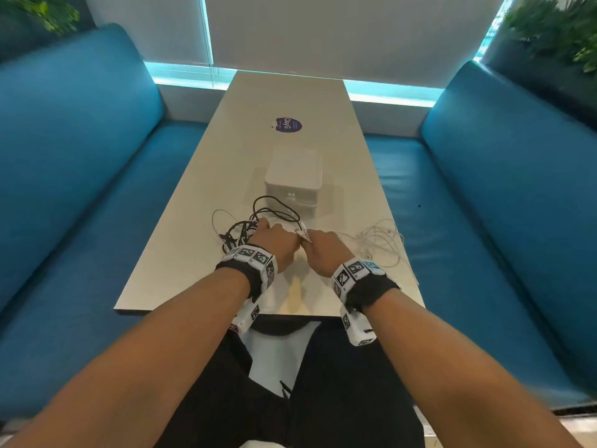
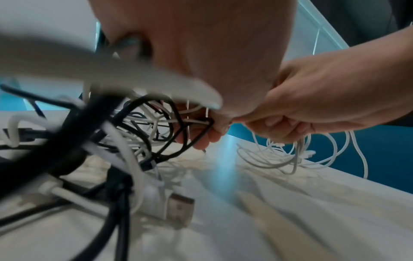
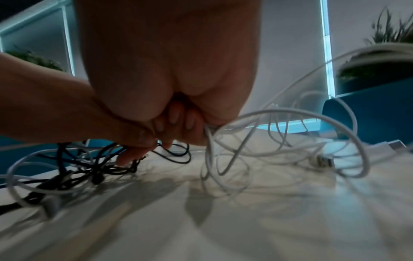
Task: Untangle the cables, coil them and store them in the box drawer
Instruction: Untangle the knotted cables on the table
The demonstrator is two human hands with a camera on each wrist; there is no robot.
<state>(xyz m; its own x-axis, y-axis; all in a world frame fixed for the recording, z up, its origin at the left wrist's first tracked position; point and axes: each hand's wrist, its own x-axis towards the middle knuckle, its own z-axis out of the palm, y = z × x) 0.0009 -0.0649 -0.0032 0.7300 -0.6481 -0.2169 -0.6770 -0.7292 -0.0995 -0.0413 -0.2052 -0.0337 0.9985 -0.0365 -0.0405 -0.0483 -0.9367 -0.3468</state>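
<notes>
A tangle of black and white cables point(image 1: 248, 226) lies on the pale table point(image 1: 181, 260), in front of a white drawer box point(image 1: 293, 179) whose drawer front with two small knobs looks closed. My left hand point(image 1: 273, 236) grips strands of this tangle point(image 2: 156, 123), its fingers point(image 2: 206, 136) curled round a black loop. Right beside it, touching, my right hand point(image 1: 318, 242) holds a bunch of thin white cable point(image 3: 245, 123) in curled fingers point(image 3: 176, 121). That white cable point(image 1: 378, 242) spreads in loose loops to the right, with a USB plug point(image 3: 324, 161) lying on the table.
Blue padded benches point(image 1: 80, 176) flank the narrow table on both sides. A round purple sticker point(image 1: 288, 125) sits on the tabletop beyond the box. White loops reach close to the table's right edge point(image 1: 410, 270). Another USB plug point(image 2: 181, 210) lies near my left wrist.
</notes>
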